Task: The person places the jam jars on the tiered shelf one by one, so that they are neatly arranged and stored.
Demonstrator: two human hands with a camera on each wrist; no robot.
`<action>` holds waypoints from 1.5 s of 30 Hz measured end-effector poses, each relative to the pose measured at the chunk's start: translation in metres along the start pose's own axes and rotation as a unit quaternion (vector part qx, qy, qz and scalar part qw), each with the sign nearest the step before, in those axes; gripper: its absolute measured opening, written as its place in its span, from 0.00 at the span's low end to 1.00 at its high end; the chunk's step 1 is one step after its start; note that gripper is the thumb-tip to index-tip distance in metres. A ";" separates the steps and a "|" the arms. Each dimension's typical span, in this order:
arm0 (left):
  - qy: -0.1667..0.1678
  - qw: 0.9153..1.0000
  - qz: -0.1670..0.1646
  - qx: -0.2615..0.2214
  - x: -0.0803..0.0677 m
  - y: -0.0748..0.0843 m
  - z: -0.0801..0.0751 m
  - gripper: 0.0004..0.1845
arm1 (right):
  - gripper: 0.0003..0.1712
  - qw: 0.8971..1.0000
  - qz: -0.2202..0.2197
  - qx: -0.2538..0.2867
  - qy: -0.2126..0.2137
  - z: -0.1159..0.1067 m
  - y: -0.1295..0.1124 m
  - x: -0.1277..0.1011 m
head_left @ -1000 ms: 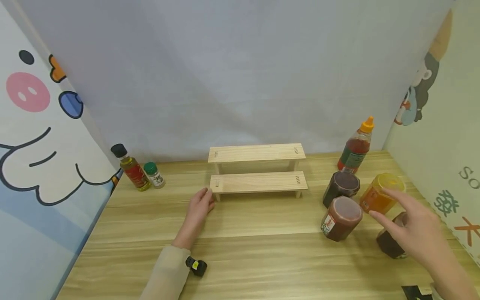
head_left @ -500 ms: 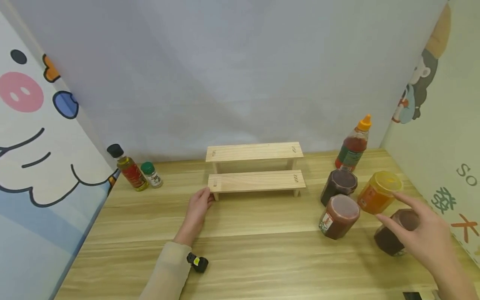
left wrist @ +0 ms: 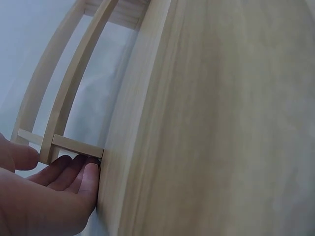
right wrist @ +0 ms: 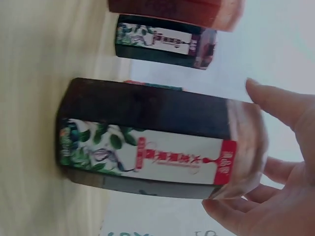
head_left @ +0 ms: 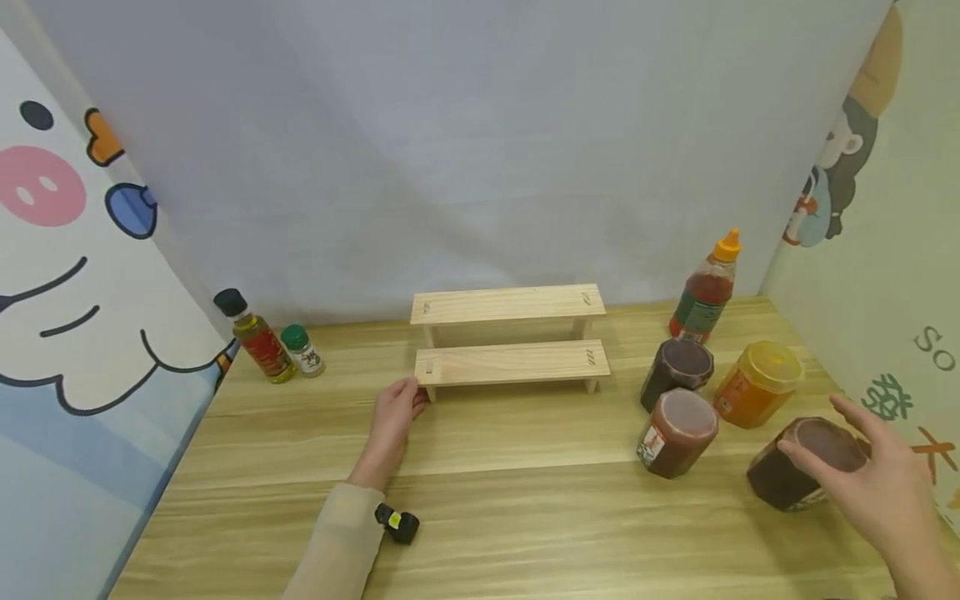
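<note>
overhead, the left hand (head_left: 395,410) rests with relaxed fingers against the near left corner of the 2-step wooden rack (head_left: 510,360), while the right hand (head_left: 881,483) spreads over the dark jar (head_left: 802,462) at the table's (head_left: 487,508) right edge. closer, the left wrist view shows fingertips (left wrist: 81,169) touching the rack's leg (left wrist: 76,145). lastly, the right wrist view shows the jar (right wrist: 147,137) upright on the table, fingers (right wrist: 280,103) apart around its lid, not yet clamped.

Matt pale wood rack (head_left: 510,362), glossy dark jar (head_left: 802,467)

Bright, even, soft light, faint shadows, head view sharp, wrist views blurred and wide-angle-warped
</note>
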State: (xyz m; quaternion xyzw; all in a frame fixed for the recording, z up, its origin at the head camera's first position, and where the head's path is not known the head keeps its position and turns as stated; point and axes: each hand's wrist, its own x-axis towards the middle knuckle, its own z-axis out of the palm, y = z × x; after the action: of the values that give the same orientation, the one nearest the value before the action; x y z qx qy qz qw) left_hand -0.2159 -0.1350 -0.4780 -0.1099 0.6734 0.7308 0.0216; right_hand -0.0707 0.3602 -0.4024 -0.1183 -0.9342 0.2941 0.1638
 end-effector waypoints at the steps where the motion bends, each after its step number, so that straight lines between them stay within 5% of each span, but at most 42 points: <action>1: 0.000 1.000 -0.001 0.001 0.000 0.000 0.000 0.22 | 0.53 1.000 0.000 0.007 -0.005 0.001 0.002 -0.001; 15: 0.000 1.000 -0.004 -0.014 0.000 -0.003 -0.001 0.21 | 0.63 0.995 0.044 0.031 -0.082 0.010 0.031 -0.004; 26: -0.001 1.000 -0.011 -0.013 0.001 -0.004 0.001 0.21 | 0.29 0.977 0.000 0.183 -0.114 0.015 0.052 -0.007; 34: -0.010 1.000 -0.014 -0.009 0.002 -0.002 -0.003 0.22 | 0.49 0.975 0.080 0.132 -0.157 0.016 0.068 -0.014; 45: -0.022 1.000 -0.013 -0.001 0.002 -0.003 -0.006 0.22 | 0.49 0.975 0.083 0.103 -0.176 0.016 0.068 -0.009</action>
State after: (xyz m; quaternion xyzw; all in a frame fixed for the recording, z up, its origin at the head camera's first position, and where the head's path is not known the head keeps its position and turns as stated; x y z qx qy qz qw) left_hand -0.2171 -0.1405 -0.4815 -0.1026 0.6706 0.7332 0.0460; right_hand -0.0596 0.4034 -0.4572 -0.1241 -0.9000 0.4176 -0.0169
